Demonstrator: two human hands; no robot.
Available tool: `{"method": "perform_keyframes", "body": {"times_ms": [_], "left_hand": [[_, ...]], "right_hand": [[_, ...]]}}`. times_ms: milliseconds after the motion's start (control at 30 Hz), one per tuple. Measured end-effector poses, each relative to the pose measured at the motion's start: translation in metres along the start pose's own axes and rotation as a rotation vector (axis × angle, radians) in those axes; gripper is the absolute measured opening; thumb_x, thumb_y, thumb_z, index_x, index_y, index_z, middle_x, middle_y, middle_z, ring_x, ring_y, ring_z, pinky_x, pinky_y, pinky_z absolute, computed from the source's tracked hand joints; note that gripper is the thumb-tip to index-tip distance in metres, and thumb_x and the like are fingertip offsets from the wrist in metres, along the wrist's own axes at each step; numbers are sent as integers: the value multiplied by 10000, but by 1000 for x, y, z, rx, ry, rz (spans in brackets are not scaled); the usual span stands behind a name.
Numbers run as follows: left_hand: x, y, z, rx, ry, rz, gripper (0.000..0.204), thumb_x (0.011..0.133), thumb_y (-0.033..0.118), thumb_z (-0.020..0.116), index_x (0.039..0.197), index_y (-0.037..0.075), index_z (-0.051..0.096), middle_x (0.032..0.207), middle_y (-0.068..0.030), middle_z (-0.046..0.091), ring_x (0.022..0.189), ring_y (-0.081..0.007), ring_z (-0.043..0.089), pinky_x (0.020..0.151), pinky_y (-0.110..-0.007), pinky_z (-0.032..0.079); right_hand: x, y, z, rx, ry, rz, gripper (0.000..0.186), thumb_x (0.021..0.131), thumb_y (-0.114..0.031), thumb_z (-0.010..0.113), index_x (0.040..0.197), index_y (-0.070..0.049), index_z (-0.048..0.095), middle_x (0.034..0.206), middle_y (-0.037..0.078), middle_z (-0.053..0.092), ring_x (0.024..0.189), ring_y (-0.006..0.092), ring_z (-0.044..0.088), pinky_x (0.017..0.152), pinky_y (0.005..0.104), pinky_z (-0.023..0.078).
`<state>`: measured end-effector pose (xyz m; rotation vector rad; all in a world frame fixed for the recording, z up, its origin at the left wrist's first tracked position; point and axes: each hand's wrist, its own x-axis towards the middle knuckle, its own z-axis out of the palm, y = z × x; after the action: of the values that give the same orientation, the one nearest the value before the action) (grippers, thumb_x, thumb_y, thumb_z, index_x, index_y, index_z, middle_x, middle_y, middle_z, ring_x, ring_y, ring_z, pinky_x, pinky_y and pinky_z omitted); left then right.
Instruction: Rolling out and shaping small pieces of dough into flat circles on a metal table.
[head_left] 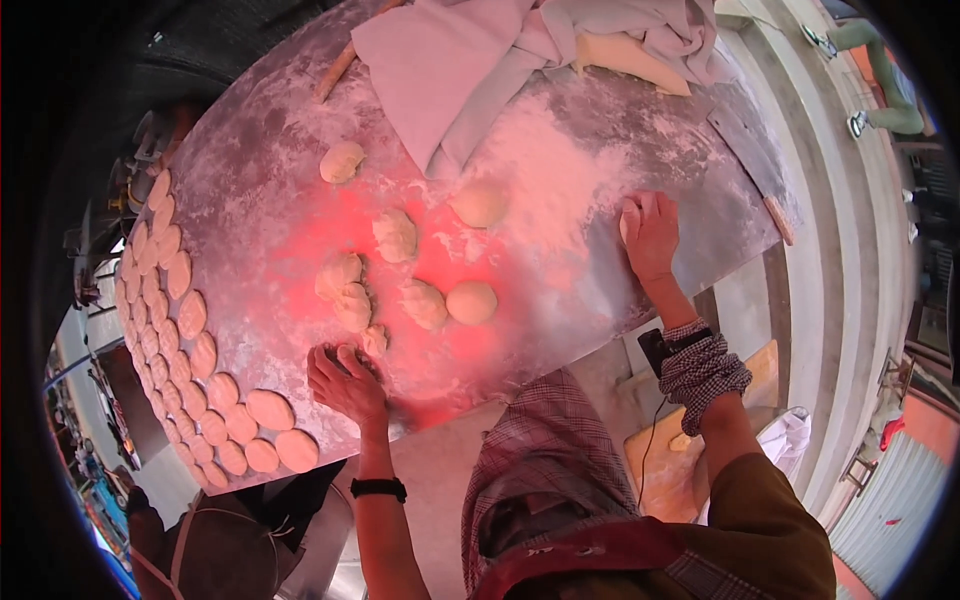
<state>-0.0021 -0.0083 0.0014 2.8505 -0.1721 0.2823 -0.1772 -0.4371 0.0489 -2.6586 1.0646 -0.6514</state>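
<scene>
My left hand [345, 385] rests at the table's near edge, its fingers curled down; whatever lies under them is hidden. Just beyond its fingertips sits a small dough scrap [374, 340]. Farther right, my right hand [652, 238] is cupped over a piece of dough [628, 222], of which only a pale edge shows beside the fingers. Between the hands lie several dough lumps: a smooth round one [472, 302], a rougher one [424, 304] touching it, a pair [340, 276] at the left, and others [395, 236] [479, 204] [342, 162] farther back.
Rows of flattened dough rounds [232, 424] cover the table's left end. Loose flour [545, 165] lies around the middle. At the back are a cloth [450, 70], a dough slab [630, 62] partly under it, and a rolling pin [336, 72]. A cleaver [745, 160] lies by the right edge, near steps [810, 250].
</scene>
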Motion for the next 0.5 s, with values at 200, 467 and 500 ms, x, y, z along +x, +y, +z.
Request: {"method": "perform_keyframes", "body": {"times_ms": [200,467,500], "left_hand": [[-1,-17,-9,34,18,-29,431,986,423,481,1256,95,555,1303,-82,554,1223,-301,486,1000,-468,334],[-1,-1,-9,-3,3,-5,410,980,408,484,1230,92,563,1301,-85,552,1213,-294,493,1000,-460,332],[-1,-7,-12,3,-3,-24,422,981,412,488,1245,92,562,1304,-86,552,1228,-300,483,1007,-465,329]], "right_hand": [[-85,28,-24,146,-116,-196,124,902,-175,575,910,-63,629,1048,121,585,930,335,529,832,460,461],[-28,-16,5,80,-89,-140,150,904,-185,563,960,-63,630,1059,109,599,954,340,526,855,449,453],[-59,-14,-1,134,-108,-181,149,901,-183,563,963,-67,632,1061,104,599,960,337,526,856,449,454]]}}
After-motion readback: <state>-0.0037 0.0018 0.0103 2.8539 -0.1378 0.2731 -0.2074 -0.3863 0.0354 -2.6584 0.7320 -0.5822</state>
